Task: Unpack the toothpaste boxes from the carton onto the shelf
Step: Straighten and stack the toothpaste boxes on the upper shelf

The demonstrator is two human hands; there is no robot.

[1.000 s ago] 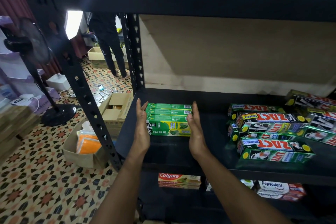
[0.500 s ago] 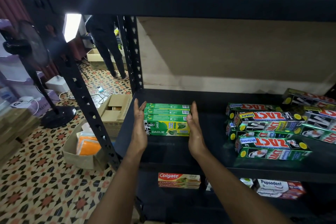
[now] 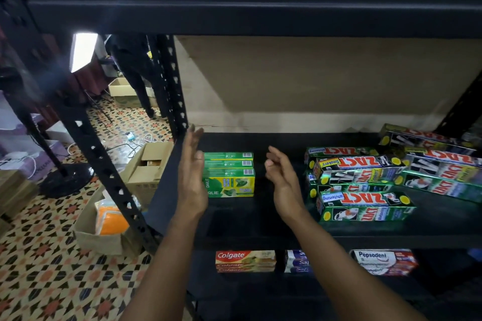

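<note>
A small stack of green Darlie toothpaste boxes [image 3: 229,174] lies on the black shelf [image 3: 260,221], towards its left end. My left hand [image 3: 191,172] stands upright with straight fingers right at the stack's left end and covers part of it. My right hand [image 3: 280,177] hangs to the right of the stack, a gap away, fingers loosely curled and holding nothing. An open cardboard carton [image 3: 148,164] sits on the floor left of the shelf post.
A heap of green Zact toothpaste boxes [image 3: 365,187] covers the shelf's right half. Colgate boxes [image 3: 245,260] and Pepsodent boxes [image 3: 383,262] lie on the shelf below. A black upright post [image 3: 104,172] stands left. Another box with an orange pack [image 3: 104,227] sits on the tiled floor.
Both hands have come away from the ends of the Darlie stack; the right one moved right and its fingers relaxed. The stack stays put.
</note>
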